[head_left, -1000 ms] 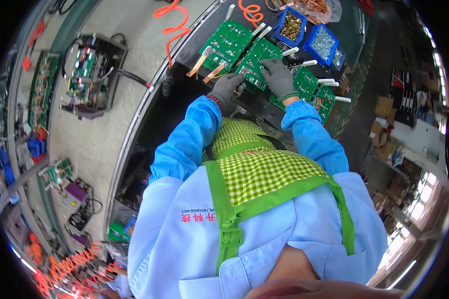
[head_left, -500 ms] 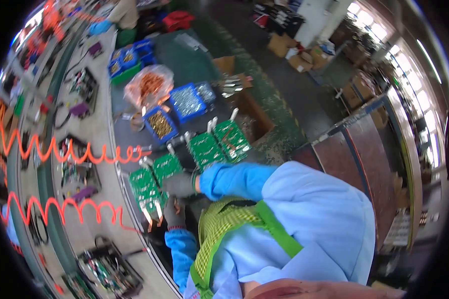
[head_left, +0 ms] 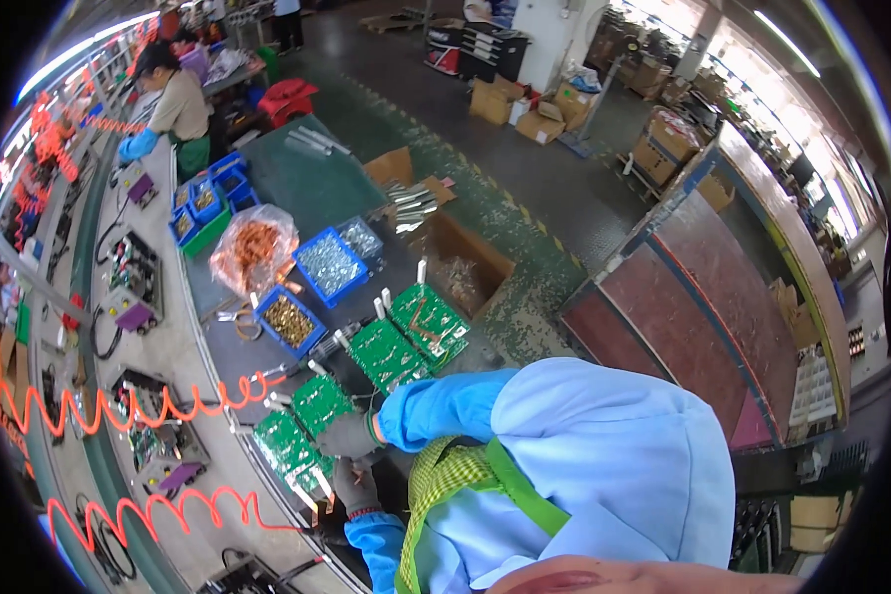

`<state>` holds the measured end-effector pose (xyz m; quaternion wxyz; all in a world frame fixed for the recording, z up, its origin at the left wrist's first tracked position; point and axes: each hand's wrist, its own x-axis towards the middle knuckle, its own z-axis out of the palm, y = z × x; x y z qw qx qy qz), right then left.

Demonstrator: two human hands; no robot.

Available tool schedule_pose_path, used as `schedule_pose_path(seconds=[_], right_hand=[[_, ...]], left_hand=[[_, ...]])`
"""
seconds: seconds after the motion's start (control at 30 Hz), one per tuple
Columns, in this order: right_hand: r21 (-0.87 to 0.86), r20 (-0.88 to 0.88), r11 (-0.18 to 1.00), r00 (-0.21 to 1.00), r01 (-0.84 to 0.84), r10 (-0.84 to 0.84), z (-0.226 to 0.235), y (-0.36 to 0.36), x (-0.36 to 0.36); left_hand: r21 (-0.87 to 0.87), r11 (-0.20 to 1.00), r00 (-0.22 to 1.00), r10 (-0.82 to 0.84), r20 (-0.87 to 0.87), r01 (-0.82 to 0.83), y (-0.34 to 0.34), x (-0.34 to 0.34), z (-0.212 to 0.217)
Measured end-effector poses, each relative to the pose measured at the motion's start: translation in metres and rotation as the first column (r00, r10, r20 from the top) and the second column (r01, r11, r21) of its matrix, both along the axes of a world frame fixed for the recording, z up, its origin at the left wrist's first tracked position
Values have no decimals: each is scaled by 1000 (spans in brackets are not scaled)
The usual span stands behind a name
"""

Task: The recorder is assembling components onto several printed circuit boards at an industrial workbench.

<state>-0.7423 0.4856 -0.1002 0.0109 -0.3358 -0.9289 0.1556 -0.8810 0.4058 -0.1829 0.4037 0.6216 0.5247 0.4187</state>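
Both my hands wear dark grey gloves and meet at the near edge of a green circuit board pair. My right hand (head_left: pixel 348 436) lies over the near right corner of the boards, its fingers curled. Just below it, my left hand (head_left: pixel 354 487) is closed beside the lower board (head_left: pixel 289 444); what its fingers hold is too small to tell. Copper strips with pale ends (head_left: pixel 315 500) stick out from that board's near edge. The upper board (head_left: pixel 322 401) adjoins it, and white tabs stand along the far edge. Beyond my right forearm rests another pair of green boards (head_left: pixel 406 339).
Past the boards stand a blue bin of brass parts (head_left: pixel 289 325), a blue bin of silver screws (head_left: pixel 331 267) and a bag of copper pieces (head_left: pixel 252 252). An open cardboard box (head_left: pixel 465 267) is at right. Orange coiled hoses (head_left: pixel 168 411) hang over the conveyor at left, where a co-worker (head_left: pixel 180 104) stands.
The view has swung, so the bench and boards sit lower and further left. Both hands stay together at the same board edge, with only slight finger movement visible.
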Motion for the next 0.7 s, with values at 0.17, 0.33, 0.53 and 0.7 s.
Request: schedule_pose_path(seconds=[0.17,0.33,0.53,0.7], right_hand=[[-45,-80,999,997,-18,14,-4,1,0],[22,22,999,999,-26,25,-1,-4,-8],[70,140,997,990,-22,12,0,3,-13],[-35,169,996,982,87,-80,-5,2,-28]], left_hand=[[115,992,895,3,-446,54,-3,0,11],[197,980,934,89,-346,-21,-3,4,13],[162,982,992,111,-52,-101,-1,15,13],[44,996,995,75,68,-78,-6,10,5]])
